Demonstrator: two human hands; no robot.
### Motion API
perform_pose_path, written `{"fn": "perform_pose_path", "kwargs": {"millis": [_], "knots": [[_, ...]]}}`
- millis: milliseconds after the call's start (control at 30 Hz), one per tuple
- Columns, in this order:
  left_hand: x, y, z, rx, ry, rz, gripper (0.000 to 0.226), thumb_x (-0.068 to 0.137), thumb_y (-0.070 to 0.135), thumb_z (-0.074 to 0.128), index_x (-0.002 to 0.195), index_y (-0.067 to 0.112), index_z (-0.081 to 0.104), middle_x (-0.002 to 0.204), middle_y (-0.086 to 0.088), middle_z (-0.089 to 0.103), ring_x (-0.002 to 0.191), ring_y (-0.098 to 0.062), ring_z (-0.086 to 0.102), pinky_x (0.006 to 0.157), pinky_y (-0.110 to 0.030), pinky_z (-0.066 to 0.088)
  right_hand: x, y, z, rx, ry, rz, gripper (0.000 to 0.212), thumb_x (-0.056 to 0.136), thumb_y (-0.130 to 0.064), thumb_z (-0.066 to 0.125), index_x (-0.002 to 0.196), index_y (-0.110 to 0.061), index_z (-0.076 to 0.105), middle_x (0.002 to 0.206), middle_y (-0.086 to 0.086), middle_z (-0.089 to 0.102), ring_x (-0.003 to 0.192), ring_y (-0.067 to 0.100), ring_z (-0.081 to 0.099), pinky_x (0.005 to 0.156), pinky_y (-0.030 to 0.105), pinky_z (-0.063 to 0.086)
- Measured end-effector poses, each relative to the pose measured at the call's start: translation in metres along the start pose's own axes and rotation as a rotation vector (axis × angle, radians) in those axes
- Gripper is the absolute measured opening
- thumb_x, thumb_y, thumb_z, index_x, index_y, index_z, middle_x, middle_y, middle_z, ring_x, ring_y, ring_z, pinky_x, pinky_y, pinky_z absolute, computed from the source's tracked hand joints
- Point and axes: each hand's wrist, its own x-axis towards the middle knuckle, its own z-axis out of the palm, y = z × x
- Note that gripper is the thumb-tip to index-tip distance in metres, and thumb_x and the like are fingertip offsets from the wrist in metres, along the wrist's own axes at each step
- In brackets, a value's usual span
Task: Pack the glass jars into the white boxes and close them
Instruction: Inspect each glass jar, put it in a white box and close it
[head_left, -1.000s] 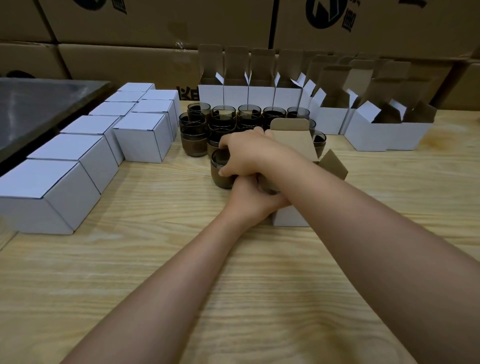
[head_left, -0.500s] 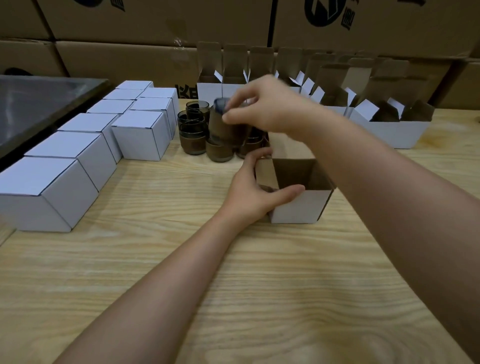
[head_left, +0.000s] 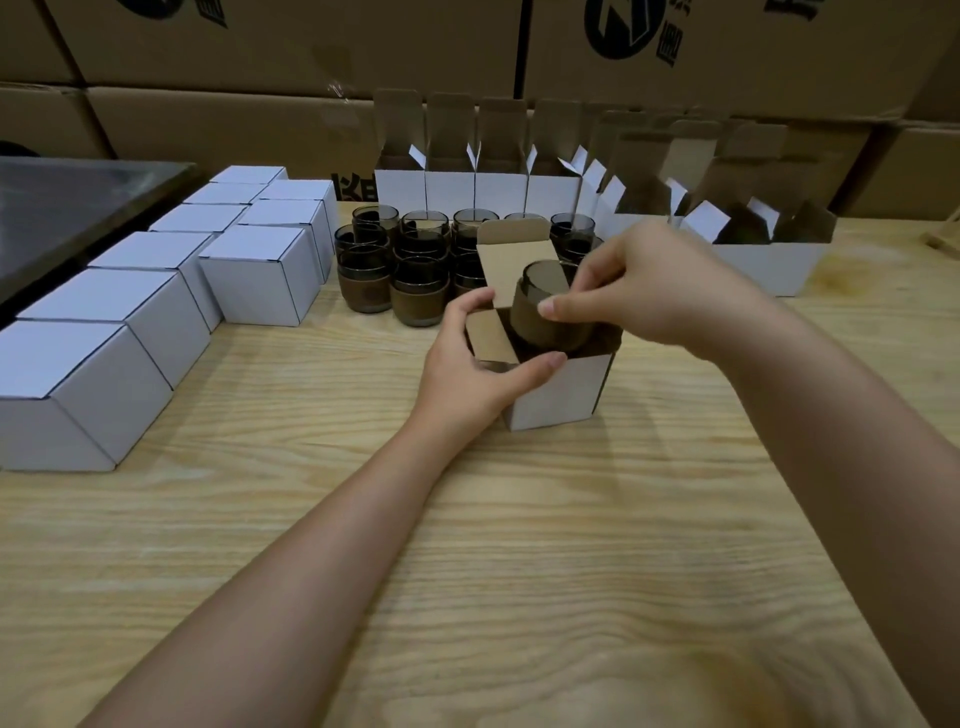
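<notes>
An open white box (head_left: 563, 395) stands mid-table with its brown flaps up. My left hand (head_left: 475, 371) grips its near left corner, thumb along the front rim. My right hand (head_left: 641, 288) holds a dark smoked glass jar (head_left: 545, 312) by its side, tilted, its base partly down inside the box mouth. Behind the box stands a cluster of several more dark jars (head_left: 415, 270). A row of open white boxes (head_left: 501, 189) lines the back.
Several closed white boxes (head_left: 260, 273) stand in two rows on the left, reaching the near left edge. More open boxes (head_left: 763, 260) sit at the back right. Large brown cartons (head_left: 291, 47) wall the far side. A dark tray surface (head_left: 62, 208) lies far left.
My right hand lifted a jar from the cluster, carried it right and lowered it into the box mouth. My left hand kept its hold on the box, which now stands upright.
</notes>
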Motion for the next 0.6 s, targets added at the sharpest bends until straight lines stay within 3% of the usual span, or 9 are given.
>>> {"fn": "perform_pose_path", "kwargs": {"millis": [133,200,267,333,500,600], "knots": [[0.001,-0.002,0.000,0.005,0.004,0.012,0.088,0.057,0.035,0.091,0.131,0.028,0.046,0.118,0.014,0.058,0.100,0.009,0.058,0.083,-0.010,0.048,0.000,0.004,0.006,-0.081,0.038,0.042,0.029,0.078,-0.052,0.070,0.068,-0.025,0.067,0.076,-0.002,0.063,0.088,0.018,0.059,0.074,0.037,0.050],[0.001,-0.003,0.000,0.008,0.003,0.021,0.088,0.057,0.035,0.091,0.132,0.027,0.046,0.120,0.016,0.055,0.100,0.016,0.054,0.078,-0.001,0.043,0.004,0.003,0.013,-0.194,0.062,0.052,0.029,0.077,-0.057,0.068,0.071,-0.028,0.068,0.084,-0.003,0.061,0.107,0.022,0.051,0.089,0.041,0.044],[0.001,-0.003,0.001,0.003,-0.003,0.030,0.089,0.056,0.031,0.092,0.131,0.027,0.045,0.117,0.022,0.053,0.099,0.022,0.052,0.077,0.000,0.041,0.006,0.000,0.023,-0.314,0.084,0.067,0.030,0.077,-0.061,0.067,0.076,-0.031,0.070,0.081,-0.005,0.056,0.115,0.024,0.038,0.087,0.036,0.031],[0.001,-0.004,0.001,0.002,-0.018,0.024,0.093,0.054,0.028,0.094,0.132,0.029,0.044,0.117,0.023,0.053,0.102,0.018,0.053,0.083,-0.005,0.045,0.008,-0.003,0.030,-0.399,0.084,0.099,0.033,0.078,-0.064,0.065,0.080,-0.031,0.073,0.078,-0.006,0.050,0.118,0.026,0.030,0.085,0.038,0.024],[0.001,-0.004,0.001,0.018,-0.023,0.048,0.090,0.055,0.030,0.091,0.131,0.030,0.042,0.117,0.025,0.052,0.102,0.022,0.050,0.079,0.002,0.038,0.012,-0.001,0.029,-0.461,-0.002,0.169,0.039,0.081,-0.065,0.058,0.092,-0.030,0.071,0.081,-0.002,0.050,0.120,0.027,0.025,0.095,0.046,0.023],[0.001,-0.004,0.002,0.020,-0.020,0.058,0.088,0.056,0.028,0.091,0.130,0.030,0.042,0.116,0.025,0.054,0.104,0.017,0.052,0.082,-0.001,0.040,0.017,-0.002,0.028,-0.554,-0.082,0.157,0.040,0.086,-0.064,0.051,0.092,-0.027,0.067,0.082,-0.001,0.049,0.124,0.029,0.024,0.098,0.048,0.021]]}}
